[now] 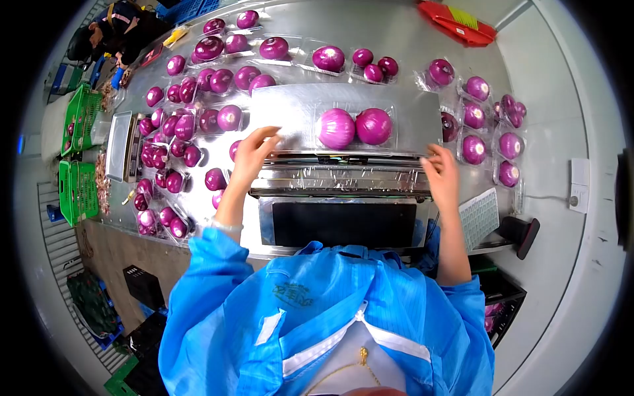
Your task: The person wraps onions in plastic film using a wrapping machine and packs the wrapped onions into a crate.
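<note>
A clear plastic tray (pixel 355 145) with two large purple onions (pixel 374 126) rests on the flat metal plate (pixel 284 105) of a machine. Beside the plate's left front corner is my left hand (pixel 254 155), its fingers apart and holding nothing. My right hand (pixel 441 168) is at the right front corner, fingers slightly curled and apart, with nothing in it. Between my hands, a roll of clear film (pixel 340 179) lies across the machine. A dark flat panel (pixel 343 224) is in front of it, close to my body.
Many trays of purple onions stand left, behind and right (pixel 473 150). A red item (pixel 456 24) lies at the back right. Green crates (pixel 78 191) are at far left, and another person (pixel 122 23) is at the back left. A keyboard-like panel (pixel 480 220) is at right.
</note>
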A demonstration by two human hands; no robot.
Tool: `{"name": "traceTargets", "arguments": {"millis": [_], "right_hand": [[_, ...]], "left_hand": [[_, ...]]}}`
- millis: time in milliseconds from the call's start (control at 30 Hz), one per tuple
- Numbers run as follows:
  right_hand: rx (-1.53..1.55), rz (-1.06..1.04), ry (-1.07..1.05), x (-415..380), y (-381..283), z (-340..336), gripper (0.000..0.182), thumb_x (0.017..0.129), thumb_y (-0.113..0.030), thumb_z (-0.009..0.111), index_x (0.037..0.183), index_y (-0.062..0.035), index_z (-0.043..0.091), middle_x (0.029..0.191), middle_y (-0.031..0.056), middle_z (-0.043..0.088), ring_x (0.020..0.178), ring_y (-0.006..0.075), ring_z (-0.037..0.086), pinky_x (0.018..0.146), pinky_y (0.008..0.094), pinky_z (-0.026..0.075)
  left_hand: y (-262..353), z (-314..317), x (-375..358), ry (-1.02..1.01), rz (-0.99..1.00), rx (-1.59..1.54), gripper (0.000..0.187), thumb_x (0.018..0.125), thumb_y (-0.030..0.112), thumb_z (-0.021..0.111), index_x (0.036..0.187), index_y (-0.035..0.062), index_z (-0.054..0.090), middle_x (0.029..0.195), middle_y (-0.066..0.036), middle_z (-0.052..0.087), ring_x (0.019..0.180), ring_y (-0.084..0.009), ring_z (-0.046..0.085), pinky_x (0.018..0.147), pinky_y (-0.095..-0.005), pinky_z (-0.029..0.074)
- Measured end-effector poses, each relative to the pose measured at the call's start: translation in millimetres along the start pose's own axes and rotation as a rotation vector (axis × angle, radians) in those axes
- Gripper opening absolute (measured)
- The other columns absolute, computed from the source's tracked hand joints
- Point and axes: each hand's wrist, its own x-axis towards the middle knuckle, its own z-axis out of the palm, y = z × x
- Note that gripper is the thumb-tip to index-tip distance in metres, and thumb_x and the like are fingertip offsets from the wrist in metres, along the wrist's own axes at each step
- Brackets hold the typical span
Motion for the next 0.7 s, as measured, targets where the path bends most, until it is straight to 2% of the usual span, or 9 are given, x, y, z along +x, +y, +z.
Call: {"name": "traceTargets", "arguments": {"millis": [100, 200, 233, 300, 400, 500, 600, 633, 700], "right_hand": [[-0.329, -0.052, 0.096, -22.8, 10.1, -20.9, 0.028, 0.083, -0.025, 0.073, 0.1, -0.0034, 0.069, 0.099, 0.0093, 0.063, 0.094, 0.0254, 0.06, 0.084, 0.0377, 0.046], [-0.728, -0.021, 0.009, -42.6, 21.4, 0.3, 0.043, 0.081, -0.047, 0.072, 0.09, -0.0051, 0.072, 0.096, 0.0093, 0.063, 0.098, 0.03, 0.055, 0.087, 0.0434, 0.04], [-0.745, -0.05, 0.001, -43.1, 23.0, 18.5, 0.038, 0.083, -0.041, 0.07, 0.09, -0.0038, 0.071, 0.092, 0.0093, 0.062, 0.098, 0.0287, 0.056, 0.088, 0.0425, 0.04], [-0.602, -0.134, 0.02, -38.9, 27.7, 43.9, 0.03, 0.086, -0.034, 0.069, 0.087, -0.0031, 0.069, 0.089, 0.0092, 0.063, 0.094, 0.0286, 0.058, 0.083, 0.041, 0.042], [-0.387, -0.128, -0.06, -31.3, 38.3, 34.4, 0.024, 0.087, -0.025, 0.067, 0.084, -0.0016, 0.066, 0.085, 0.0093, 0.062, 0.083, 0.0293, 0.058, 0.073, 0.0384, 0.044], [0.443, 0.207, -0.425, -39.0, 29.9, -17.8, 0.025, 0.095, -0.025, 0.061, 0.086, -0.0021, 0.058, 0.068, 0.0059, 0.054, 0.063, 0.019, 0.052, 0.058, 0.0258, 0.036], [1.118, 0.179, -0.49, -37.4, -30.0, -52.9, 0.023, 0.101, -0.025, 0.052, 0.092, -0.0043, 0.055, 0.064, 0.002, 0.045, 0.061, 0.0136, 0.047, 0.056, 0.0234, 0.032], [1.266, -0.002, -0.494, -25.5, -44.7, -54.1, 0.022, 0.101, -0.024, 0.05, 0.093, -0.0048, 0.054, 0.064, 0.0021, 0.044, 0.061, 0.0139, 0.045, 0.056, 0.0252, 0.033], [1.468, -0.254, -0.424, 12.2, -73.2, -47.1, 0.02, 0.102, -0.023, 0.048, 0.093, -0.0055, 0.053, 0.071, 0.0064, 0.052, 0.068, 0.0182, 0.052, 0.064, 0.0316, 0.041]], "left_hand": [[-25.4, -11.4, -44.1, 0.308, -0.011, 0.412, 0.026, 0.087, 0.024, 0.071, 0.095, -0.0004, 0.072, 0.083, -0.012, 0.068, 0.078, -0.0194, 0.064, 0.07, -0.0311, 0.049], [-56.2, 14.1, -55.0, 0.335, 0.246, 0.785, 0.029, 0.077, 0.031, 0.078, 0.079, 0.0027, 0.073, 0.077, -0.011, 0.065, 0.077, -0.0323, 0.057, 0.073, -0.0445, 0.045], [-55.4, 30.0, -55.0, 0.298, 0.243, 0.83, 0.029, 0.076, 0.031, 0.078, 0.074, 0.0026, 0.073, 0.078, -0.012, 0.065, 0.075, -0.0324, 0.056, 0.071, -0.044, 0.044], [-56.0, 55.9, -52.3, 0.349, 0.341, 0.85, 0.027, 0.078, 0.027, 0.076, 0.073, 0.0015, 0.069, 0.076, -0.012, 0.063, 0.074, -0.0327, 0.055, 0.068, -0.0426, 0.043], [-63.7, 39.8, -39.4, 0.103, 0.093, 0.525, 0.027, 0.083, 0.023, 0.072, 0.071, 0.0013, 0.061, 0.073, -0.01, 0.058, 0.072, -0.0253, 0.054, 0.067, -0.0371, 0.042], [-10.5, -5.2, -53.5, -0.419, -0.093, -0.075, 0.027, 0.094, 0.025, 0.062, 0.08, 0.0042, 0.053, 0.07, -0.004, 0.054, 0.071, -0.0117, 0.052, 0.066, -0.0303, 0.041], [61.0, -25.5, -57.3, -0.527, -0.115, -0.388, 0.028, 0.098, 0.032, 0.056, 0.087, 0.0069, 0.053, 0.075, -0.011, 0.062, 0.067, -0.0183, 0.06, 0.068, -0.0304, 0.047], [72.1, -33.1, -44.2, -0.654, 0.007, -0.524, 0.027, 0.098, 0.033, 0.054, 0.092, 0.0064, 0.054, 0.078, -0.016, 0.065, 0.068, -0.0245, 0.063, 0.068, -0.0327, 0.049], [92.4, -21.8, -15.6, -0.566, 0.221, -0.798, 0.024, 0.099, 0.031, 0.053, 0.102, 0.0076, 0.054, 0.099, -0.024, 0.067, 0.092, -0.0331, 0.066, 0.087, -0.043, 0.05]]}}
